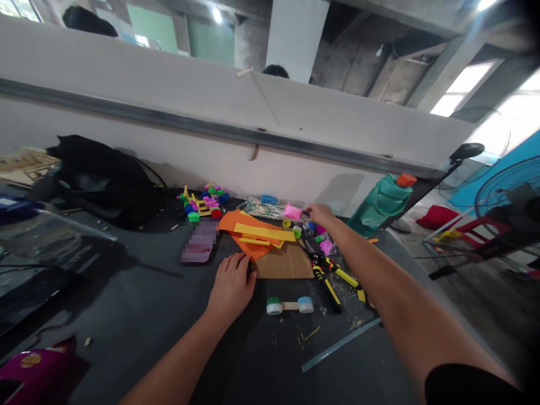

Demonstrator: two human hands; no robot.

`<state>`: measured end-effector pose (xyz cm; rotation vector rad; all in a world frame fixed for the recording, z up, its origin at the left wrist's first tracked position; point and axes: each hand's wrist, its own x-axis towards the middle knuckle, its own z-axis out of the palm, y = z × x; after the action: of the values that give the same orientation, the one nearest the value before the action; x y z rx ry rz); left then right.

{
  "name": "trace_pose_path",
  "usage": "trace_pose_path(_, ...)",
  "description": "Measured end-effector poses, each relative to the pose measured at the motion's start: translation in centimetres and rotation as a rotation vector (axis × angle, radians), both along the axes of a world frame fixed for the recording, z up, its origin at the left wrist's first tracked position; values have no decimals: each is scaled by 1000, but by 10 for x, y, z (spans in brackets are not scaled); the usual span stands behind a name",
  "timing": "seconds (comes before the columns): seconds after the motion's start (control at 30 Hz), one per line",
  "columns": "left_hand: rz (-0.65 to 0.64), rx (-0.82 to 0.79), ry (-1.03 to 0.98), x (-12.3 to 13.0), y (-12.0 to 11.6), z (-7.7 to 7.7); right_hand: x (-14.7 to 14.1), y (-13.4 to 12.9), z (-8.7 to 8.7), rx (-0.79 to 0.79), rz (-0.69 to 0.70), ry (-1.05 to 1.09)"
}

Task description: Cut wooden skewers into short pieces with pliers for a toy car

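Resting the left hand (231, 287) on the desk (139, 315), its fingers (243, 265) loosely open against the cardboard (283, 261), holding nothing; the right hand (320, 215) is curled just beside a pink block (292, 211), grip unclear; orange paper (230, 222) and yellow strips (264, 232) lie on the cardboard; a wheeled axle (290, 305) sits apart.

Cardboard sheet (284, 261) partly hidden, purple object (199, 243) blurred

On the worktop (126, 304), cut paper strips (257, 233) lie on a flat cardboard sheet (284, 261); a bottle-cap toy car (290, 305) sits before it, long-handled pliers (327, 287) to its right, a fabric backpack (105, 180) far left.
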<state>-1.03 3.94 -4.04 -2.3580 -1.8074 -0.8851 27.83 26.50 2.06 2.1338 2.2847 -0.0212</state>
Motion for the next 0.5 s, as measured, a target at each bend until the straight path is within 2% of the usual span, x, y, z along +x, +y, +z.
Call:
trace_pose_path(0.17,15,-23,19,1,-2,3,-5,1,-13,-33,29,8)
trace_pose_path(0.5,15,-44,17,2,-2,5,-13,-5,-19,-13,51,69)
